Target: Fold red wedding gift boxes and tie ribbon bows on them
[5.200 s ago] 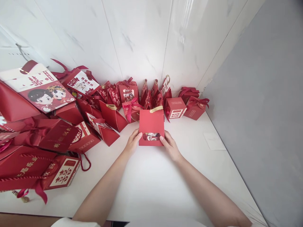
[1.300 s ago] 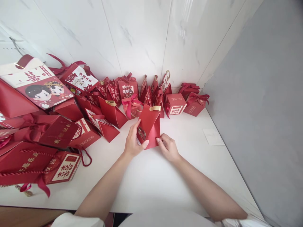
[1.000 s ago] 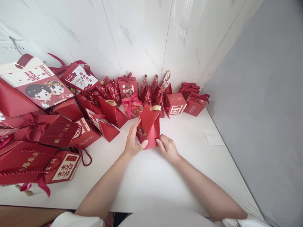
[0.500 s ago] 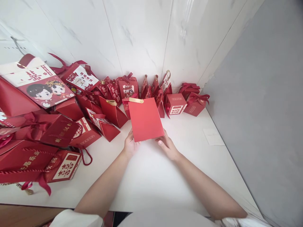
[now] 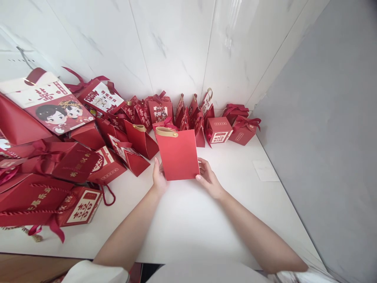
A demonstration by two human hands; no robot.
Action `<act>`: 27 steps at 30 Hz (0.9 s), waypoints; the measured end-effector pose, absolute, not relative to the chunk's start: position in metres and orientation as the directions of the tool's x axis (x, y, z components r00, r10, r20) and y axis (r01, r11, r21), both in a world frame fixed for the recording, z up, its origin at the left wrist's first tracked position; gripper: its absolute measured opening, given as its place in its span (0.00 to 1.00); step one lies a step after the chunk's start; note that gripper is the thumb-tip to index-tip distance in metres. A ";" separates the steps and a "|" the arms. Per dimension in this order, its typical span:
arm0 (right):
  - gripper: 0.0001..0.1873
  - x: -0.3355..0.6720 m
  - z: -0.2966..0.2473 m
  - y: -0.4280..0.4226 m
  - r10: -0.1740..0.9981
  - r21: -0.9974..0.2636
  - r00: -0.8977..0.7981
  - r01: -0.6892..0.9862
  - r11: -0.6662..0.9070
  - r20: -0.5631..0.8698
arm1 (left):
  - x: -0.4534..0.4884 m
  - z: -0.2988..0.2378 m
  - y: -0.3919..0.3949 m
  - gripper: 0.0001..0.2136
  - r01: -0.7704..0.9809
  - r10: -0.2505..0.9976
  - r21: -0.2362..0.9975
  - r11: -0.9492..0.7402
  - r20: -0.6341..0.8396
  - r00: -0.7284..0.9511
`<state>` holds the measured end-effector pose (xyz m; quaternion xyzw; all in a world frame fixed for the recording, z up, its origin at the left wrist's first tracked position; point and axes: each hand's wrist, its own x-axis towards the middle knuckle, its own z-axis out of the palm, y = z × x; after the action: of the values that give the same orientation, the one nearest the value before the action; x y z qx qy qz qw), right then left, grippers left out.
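A plain red gift box point(image 5: 179, 155) with a tan strap handle point(image 5: 166, 132) along its top edge stands over the middle of the white table. At its lower left edge is my left hand point(image 5: 159, 177), thumb pointing up beside the box and the other fingers largely hidden behind it. My right hand point(image 5: 209, 180) grips the lower right corner, with the thumb near the front edge and the fingers curled at the side. The red panel faces me, so the box's far side is hidden.
Many red boxes and bags crowd the left, including a large box with cartoon figures point(image 5: 55, 112). Smaller red boxes line the back wall, ending at a ribboned box point(image 5: 244, 129). A white paper point(image 5: 266, 170) lies at the right, near a grey partition point(image 5: 330, 129).
The box has shifted slightly left and towards me, and its tilt has changed. My left thumb now shows upright beside it, and my right fingers sit further up its right edge.
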<state>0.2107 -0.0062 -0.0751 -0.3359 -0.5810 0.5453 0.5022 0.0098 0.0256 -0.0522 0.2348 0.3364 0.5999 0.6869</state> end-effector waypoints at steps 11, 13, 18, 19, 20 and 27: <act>0.32 0.210 -0.079 -0.003 0.967 -0.979 -0.213 -0.175 0.103 0.140 | 0.014 -0.044 0.022 0.24 -0.599 0.980 0.782 0.173 -0.074 0.186; 0.32 0.210 -0.079 -0.003 0.966 -0.978 -0.216 -0.180 0.102 0.140 | 0.015 -0.042 0.022 0.24 -0.602 0.976 0.776 0.188 -0.082 0.200; 0.31 0.210 -0.077 -0.004 0.962 -0.979 -0.227 -0.170 0.111 0.149 | 0.015 -0.040 0.021 0.25 -0.593 0.976 0.782 0.192 -0.087 0.202; 0.31 0.210 -0.076 -0.004 0.962 -0.979 -0.225 -0.166 0.118 0.154 | 0.015 -0.040 0.021 0.25 -0.584 0.975 0.788 0.195 -0.090 0.204; 0.30 0.210 -0.076 -0.004 0.963 -0.979 -0.219 -0.160 0.126 0.160 | 0.016 -0.040 0.021 0.25 -0.571 0.975 0.797 0.196 -0.097 0.200; 0.34 0.207 -0.077 -0.004 0.989 -0.989 -0.001 -0.034 0.146 0.146 | 0.028 -0.038 0.020 0.26 -0.341 0.999 0.940 -0.020 0.007 -0.039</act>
<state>0.2067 -0.0040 -0.0767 -0.4529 -0.5276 0.4713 0.5426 0.0281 0.0200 -0.0383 0.4000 0.4115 0.5916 0.5663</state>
